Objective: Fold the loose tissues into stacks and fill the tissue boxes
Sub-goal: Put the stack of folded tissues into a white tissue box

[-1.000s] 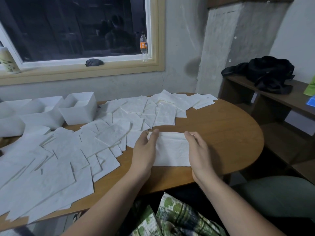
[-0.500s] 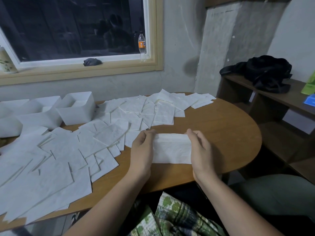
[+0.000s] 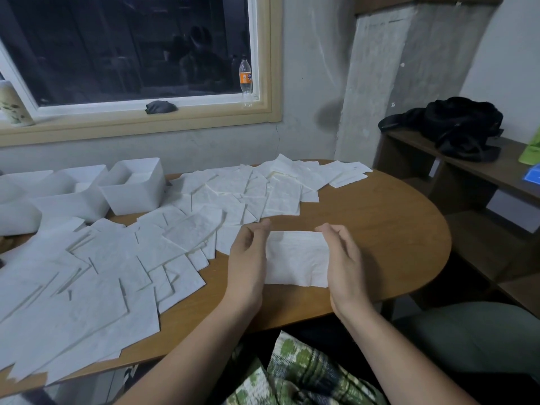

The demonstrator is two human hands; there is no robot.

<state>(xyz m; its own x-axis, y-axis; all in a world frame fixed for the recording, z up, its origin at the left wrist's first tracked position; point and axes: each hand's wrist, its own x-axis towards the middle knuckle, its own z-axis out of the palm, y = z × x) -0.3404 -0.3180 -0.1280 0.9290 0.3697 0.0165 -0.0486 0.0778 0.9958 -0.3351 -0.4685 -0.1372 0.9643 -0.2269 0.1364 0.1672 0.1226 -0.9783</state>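
A white tissue (image 3: 295,258) lies folded on the wooden table (image 3: 380,229) in front of me. My left hand (image 3: 248,258) pinches its left far corner and my right hand (image 3: 342,261) pinches its right far corner, one hand on each side of the tissue. Many loose white tissues (image 3: 117,258) are spread over the left and middle of the table. Three open white tissue boxes stand at the back left; the nearest box (image 3: 134,187) holds some tissues, with a second box (image 3: 70,197) and a third box (image 3: 17,206) to its left.
A dark bag (image 3: 458,127) lies on a wooden shelf (image 3: 482,168) at the right. On the window sill stand a bottle with an orange label (image 3: 246,80), a dark cloth (image 3: 160,107) and a pale cup (image 3: 13,105). A green patterned cloth (image 3: 292,372) covers my lap.
The far edge of the tissue has been brought toward me, so it looks shorter and folded. Both hands stay at its two sides, fingers now curled on the far corners.
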